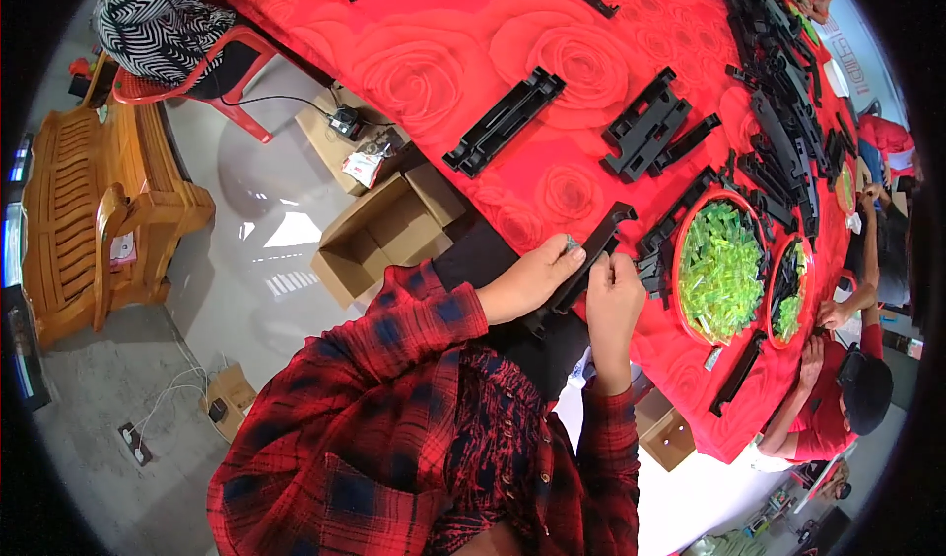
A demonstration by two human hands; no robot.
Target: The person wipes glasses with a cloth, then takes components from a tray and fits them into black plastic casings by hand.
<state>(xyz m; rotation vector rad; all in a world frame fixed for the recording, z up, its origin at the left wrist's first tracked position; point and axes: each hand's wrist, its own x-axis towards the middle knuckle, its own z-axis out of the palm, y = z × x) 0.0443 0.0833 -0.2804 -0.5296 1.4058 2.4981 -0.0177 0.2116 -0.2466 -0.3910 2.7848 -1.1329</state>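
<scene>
Plaid shirt (pixel 379 428), both hands (pixel 532 282) (pixel 617 295) on black part (pixel 577 282), bare tablecloth (pixel 570 193) inside near edge

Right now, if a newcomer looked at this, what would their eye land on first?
Probably the bright red, rose-patterned tablecloth, spreading across the top and right of the view. Against it, glossy yellow-green pieces heaped in an oval tub stand out right of centre. To the tub's left, the left hand holds a long black part, with the right hand curled close beside it.
</scene>
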